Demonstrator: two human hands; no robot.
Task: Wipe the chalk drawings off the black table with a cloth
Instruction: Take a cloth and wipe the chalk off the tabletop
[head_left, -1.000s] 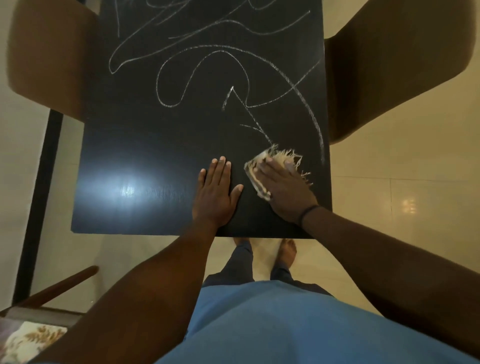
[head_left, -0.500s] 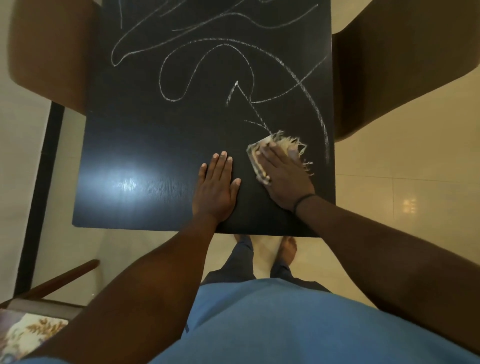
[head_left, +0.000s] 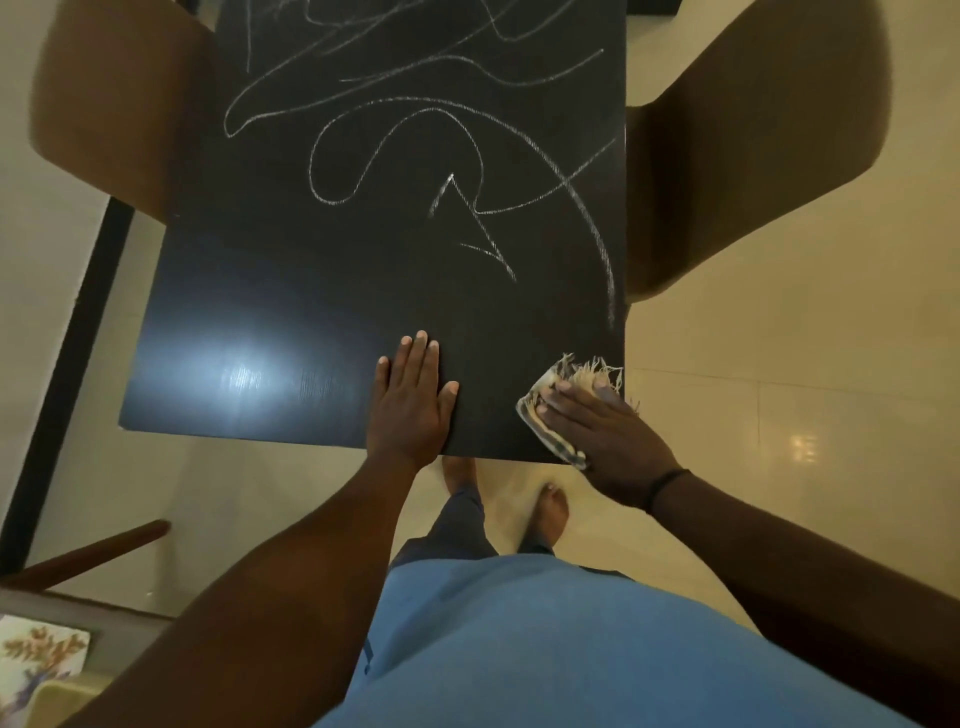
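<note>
Right hand (head_left: 605, 434) is flat on the cloth (head_left: 558, 410), fingers straight and together, pressing it onto the black table (head_left: 291, 291) right at the near right corner. The heel of that hand hangs past the near edge, and a dark band (head_left: 667, 486) circles the wrist. The cloth is a small folded pale piece with a frayed fringe poking out beyond the fingertips toward the right edge; one end of it reaches the near edge.

Left hand (head_left: 410, 402) lies palm down on the table beside it, fingers straight and close together, thumb out to the side, holding nothing. It sits at the near edge, a little right of the middle, clearly apart from the cloth.

Now the chalk drawings (head_left: 441, 156): white loops and scribbles cover the middle and far part of the table, with an arrow-like shape nearest the hands and a long curved stroke running down along the right edge, ending just short of the cloth. The near strip of the table around both hands is bare black, with a bright glare patch toward the near left corner.

A brown chair (head_left: 753, 145) stands against the right edge, another brown chair (head_left: 109, 104) against the left edge. Below the near edge, bare feet (head_left: 553, 512) stand on the pale tiled floor (head_left: 779, 374), under a blue shirt (head_left: 545, 649).
</note>
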